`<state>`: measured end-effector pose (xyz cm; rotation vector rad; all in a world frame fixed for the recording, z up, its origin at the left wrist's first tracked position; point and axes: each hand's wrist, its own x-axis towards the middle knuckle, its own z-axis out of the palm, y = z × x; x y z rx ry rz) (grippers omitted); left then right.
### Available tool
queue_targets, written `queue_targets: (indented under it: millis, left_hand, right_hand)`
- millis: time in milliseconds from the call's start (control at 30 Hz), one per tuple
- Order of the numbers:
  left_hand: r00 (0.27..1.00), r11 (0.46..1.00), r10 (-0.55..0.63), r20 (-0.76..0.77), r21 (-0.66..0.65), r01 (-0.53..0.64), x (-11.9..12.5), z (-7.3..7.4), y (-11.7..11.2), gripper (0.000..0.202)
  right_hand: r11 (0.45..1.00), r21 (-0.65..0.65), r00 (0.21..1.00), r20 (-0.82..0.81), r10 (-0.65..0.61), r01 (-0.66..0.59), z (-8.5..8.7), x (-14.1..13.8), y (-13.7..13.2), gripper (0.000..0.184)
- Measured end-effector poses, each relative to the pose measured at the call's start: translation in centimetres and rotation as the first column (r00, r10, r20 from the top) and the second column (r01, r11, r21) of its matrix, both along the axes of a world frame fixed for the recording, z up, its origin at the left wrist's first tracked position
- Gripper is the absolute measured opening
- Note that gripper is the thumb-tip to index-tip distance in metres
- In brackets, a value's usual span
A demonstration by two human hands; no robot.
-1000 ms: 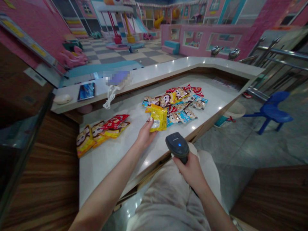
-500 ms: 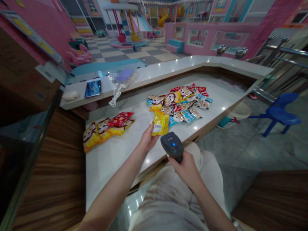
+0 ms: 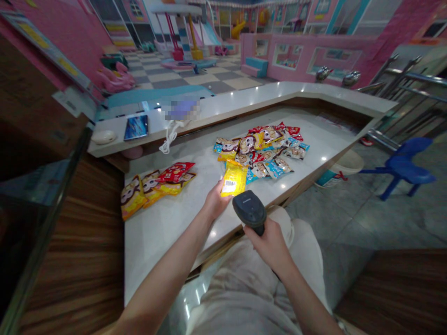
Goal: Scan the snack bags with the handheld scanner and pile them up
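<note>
My left hand [image 3: 217,202] holds a yellow snack packet [image 3: 233,180] by its lower edge, with the white barcode patch on the packet showing. My right hand [image 3: 269,244] is closed around the grip of a dark grey handheld barcode scanner [image 3: 249,208], whose head points at the packet from close by. Beyond the packet lies a loose pile of colourful snack packets [image 3: 260,153]. A smaller group of yellow and red packets [image 3: 155,188] lies to the left on the white counter [image 3: 164,246].
A tablet or phone [image 3: 136,127], a white cable [image 3: 170,137] and a small white object [image 3: 104,137] rest on the raised ledge [image 3: 244,100] behind. A blue chair [image 3: 401,167], a bucket [image 3: 340,167] and metal railings [image 3: 408,90] stand right of the counter.
The yellow packet has turned from its front to its barcode side and tilted toward the scanner. The scanner has dipped slightly, and its blue light no longer shows.
</note>
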<state>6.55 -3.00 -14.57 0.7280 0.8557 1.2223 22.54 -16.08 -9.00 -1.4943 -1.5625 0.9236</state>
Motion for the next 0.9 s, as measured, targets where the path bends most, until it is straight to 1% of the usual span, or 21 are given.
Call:
queue_targets:
  millis: [100, 200, 233, 300, 333, 400, 433, 467, 500, 533, 567, 600, 633, 667, 700, 733, 767, 800, 867, 900]
  left_hand:
    - [0.994, 0.994, -0.039, 0.097, -0.099, 0.049, 0.0, 0.1, 0.0, 0.055]
    - [0.989, 0.993, 0.007, 0.145, -0.116, 0.010, 0.1, 0.4, 0.0, 0.051]
    - [0.994, 0.995, 0.035, 0.101, -0.101, -0.024, 0.1, 0.7, -0.1, 0.050]
    - [0.991, 0.991, 0.120, -0.065, -0.045, -0.123, -0.4, 1.4, -0.2, 0.047]
    - [0.973, 0.985, 0.171, -0.153, -0.011, -0.175, -0.9, 2.0, -0.2, 0.046]
    - [0.923, 0.961, 0.275, -0.269, 0.061, -0.269, -2.4, 3.3, -0.6, 0.044]
    - [0.885, 0.945, 0.327, -0.331, 0.137, -0.298, -3.4, 4.1, -0.8, 0.043]
    - [0.824, 0.919, 0.386, -0.414, 0.247, -0.307, -4.6, 4.8, -1.1, 0.045]
    - [0.722, 0.880, 0.458, -0.519, 0.380, -0.284, -5.8, 5.5, -1.4, 0.046]
    - [0.573, 0.831, 0.536, -0.621, 0.510, -0.224, -7.2, 6.1, -1.7, 0.049]
    - [0.401, 0.786, 0.604, -0.689, 0.598, -0.157, -8.6, 6.5, -2.0, 0.051]
    - [0.227, 0.756, 0.650, -0.725, 0.647, -0.097, -9.9, 6.7, -2.2, 0.054]
    - [0.081, 0.745, 0.667, -0.741, 0.663, -0.076, -11.2, 6.7, -2.4, 0.055]
    - [-0.043, 0.743, 0.663, -0.747, 0.664, -0.082, -12.4, 6.6, -2.4, 0.057]
    - [-0.146, 0.746, 0.644, -0.751, 0.658, -0.100, -13.5, 6.3, -2.4, 0.057]
    - [-0.227, 0.753, 0.613, -0.757, 0.647, -0.121, -14.4, 5.9, -2.3, 0.057]
    - [-0.284, 0.769, 0.575, -0.768, 0.625, -0.135, -15.1, 5.5, -2.2, 0.057]
    - [-0.320, 0.787, 0.538, -0.780, 0.601, -0.142, -15.7, 5.1, -2.1, 0.056]
    - [-0.354, 0.803, 0.506, -0.787, 0.579, -0.139, -16.1, 4.6, -1.8, 0.053]
    - [-0.357, 0.796, 0.519, -0.777, 0.591, -0.130, -15.9, 4.6, -1.7, 0.052]
  right_hand:
    - [1.000, -0.004, 1.000, -0.013, -0.001, 0.001, 0.1, 0.0, -0.1, 0.016]
    - [1.000, -0.002, 1.000, -0.020, -0.003, 0.003, 0.1, 0.1, -0.3, 0.017]
    - [1.000, -0.003, 1.000, -0.021, -0.005, 0.005, 0.1, 0.1, -0.4, 0.016]
    - [1.000, -0.002, 1.000, -0.020, -0.013, 0.013, 0.0, 0.4, -0.5, 0.015]
    - [1.000, -0.002, 1.000, -0.016, -0.019, 0.019, -0.1, 0.5, -0.5, 0.014]
    - [0.999, -0.003, 0.999, -0.004, -0.032, 0.032, -0.1, 0.9, -0.6, 0.012]
    - [0.999, -0.004, 0.999, 0.003, -0.041, 0.041, -0.1, 1.1, -0.6, 0.012]
    - [0.999, -0.003, 0.999, 0.010, -0.049, 0.049, -0.1, 1.3, -0.6, 0.012]
    - [0.998, -0.002, 0.998, 0.015, -0.056, 0.056, -0.1, 1.4, -0.6, 0.013]
    - [0.998, 0.000, 0.998, 0.018, -0.060, 0.060, -0.1, 1.5, -0.7, 0.013]
    - [0.998, 0.003, 0.998, 0.018, -0.061, 0.061, -0.1, 1.6, -0.7, 0.014]
    - [0.998, 0.004, 0.998, 0.015, -0.060, 0.060, -0.1, 1.7, -0.8, 0.014]
    - [0.998, 0.004, 0.998, 0.011, -0.058, 0.058, -0.1, 1.7, -0.8, 0.015]
    - [0.998, 0.003, 0.998, 0.007, -0.056, 0.056, -0.1, 1.8, -0.9, 0.014]
    - [0.999, 0.002, 0.999, 0.003, -0.054, 0.054, -0.1, 1.8, -0.9, 0.014]
    - [0.999, 0.000, 0.999, 0.000, -0.053, 0.053, -0.1, 1.8, -0.9, 0.014]
    - [0.999, -0.001, 0.999, -0.002, -0.053, 0.053, -0.1, 1.8, -0.9, 0.014]
    - [0.999, -0.004, 0.999, -0.004, -0.052, 0.052, -0.1, 1.8, -1.0, 0.014]
    - [0.999, -0.008, 0.999, -0.007, -0.054, 0.053, -0.1, 1.9, -0.9, 0.013]
    - [0.998, -0.010, 0.998, -0.006, -0.056, 0.056, -0.1, 1.9, -0.9, 0.013]
